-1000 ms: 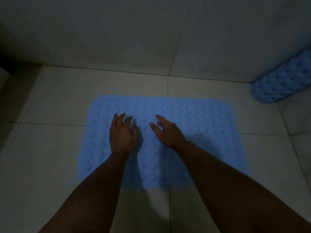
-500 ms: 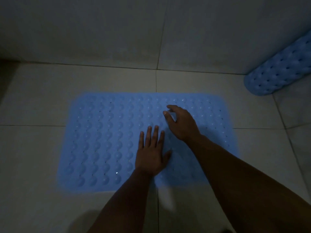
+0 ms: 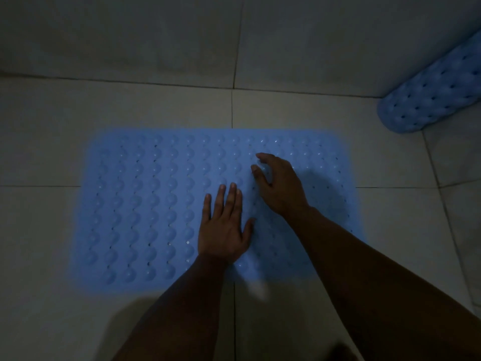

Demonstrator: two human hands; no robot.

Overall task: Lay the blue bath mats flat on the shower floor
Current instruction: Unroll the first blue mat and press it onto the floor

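A blue bath mat [image 3: 145, 212] with rows of round bumps and small holes lies spread flat on the tiled shower floor. My left hand [image 3: 223, 227] lies palm down on the mat's middle, fingers straight and together. Just to its right, my right hand [image 3: 281, 186] rests on the mat with its fingers loosely bent, holding nothing. A second blue mat [image 3: 432, 92] lies rolled up at the far right, against the wall.
The tiled wall [image 3: 234, 37] rises just behind the mat. Pale floor tiles [image 3: 39, 230] with dark grout lines surround the mat on the left, front and right. The room is dim.
Both hands have slid to the right across the flat mat. The left hand moved from the left half to the middle. The right hand moved toward the right half.
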